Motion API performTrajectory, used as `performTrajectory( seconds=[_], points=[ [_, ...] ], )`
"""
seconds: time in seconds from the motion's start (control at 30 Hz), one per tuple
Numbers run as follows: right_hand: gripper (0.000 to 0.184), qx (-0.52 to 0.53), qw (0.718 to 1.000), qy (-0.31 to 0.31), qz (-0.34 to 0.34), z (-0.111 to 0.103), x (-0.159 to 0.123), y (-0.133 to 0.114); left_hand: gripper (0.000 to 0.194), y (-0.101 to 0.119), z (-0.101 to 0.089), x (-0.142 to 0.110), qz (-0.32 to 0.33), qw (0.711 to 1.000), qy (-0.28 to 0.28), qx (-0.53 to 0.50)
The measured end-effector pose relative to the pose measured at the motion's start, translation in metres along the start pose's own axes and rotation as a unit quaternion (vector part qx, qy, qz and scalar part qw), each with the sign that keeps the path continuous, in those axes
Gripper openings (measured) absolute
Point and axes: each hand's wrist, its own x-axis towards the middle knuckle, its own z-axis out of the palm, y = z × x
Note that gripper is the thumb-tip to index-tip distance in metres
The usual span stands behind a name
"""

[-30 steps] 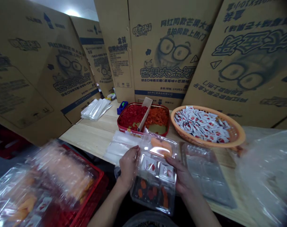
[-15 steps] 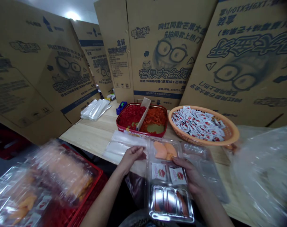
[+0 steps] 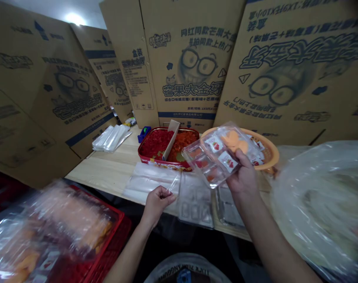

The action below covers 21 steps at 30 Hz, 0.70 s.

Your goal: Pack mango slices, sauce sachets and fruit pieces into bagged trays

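My right hand [image 3: 244, 175] grips a clear plastic tray [image 3: 210, 173] by its edge, raised and tilted over the table. In its compartments are orange pieces [image 3: 234, 139], white sachets with a red print [image 3: 227, 162] and some red bits. My left hand [image 3: 158, 202] is closed in a pinch on the edge of a clear plastic bag [image 3: 146, 181] that lies flat on the table. Between my hands, at the table's front edge, sits another clear tray [image 3: 195, 208].
Behind lies a red tin [image 3: 167, 164] of red and orange bits with a cardboard divider. An orange basket [image 3: 273, 157] of sachets is partly hidden by the tray. A red crate [image 3: 120, 220] with packed trays stands left, a large plastic bag [image 3: 320, 188] right. Cardboard boxes [image 3: 190, 70] wall the back.
My right hand has lifted the filled tray up and to the right, turning it on the way. My left hand stays low, now with the bag's edge between its fingers.
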Motion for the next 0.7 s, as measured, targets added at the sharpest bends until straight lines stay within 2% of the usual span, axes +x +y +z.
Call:
performTrajectory(
  seconds=[0.13, 0.33, 0.57, 0.7],
  points=[
    [0.017, 0.005, 0.998, -0.043, -0.047, 0.010, -0.001, 0.014, 0.027, 0.004, 0.005, -0.007, 0.006, 1.000, -0.010, 0.013],
    [0.024, -0.013, 0.994, -0.060, -0.090, 0.001, -0.006, 0.026, 0.027, 0.011, 0.008, -0.016, -0.010, 1.000, -0.017, -0.005],
    [0.030, -0.027, 0.995, -0.037, -0.085, -0.016, -0.006, 0.024, 0.034, 0.011, 0.006, -0.015, -0.050, 0.997, -0.001, -0.066],
    [0.029, -0.055, 0.996, -0.052, -0.042, -0.022, -0.009, 0.024, 0.033, 0.011, 0.006, -0.016, -0.057, 0.996, 0.013, -0.065]
  ],
)
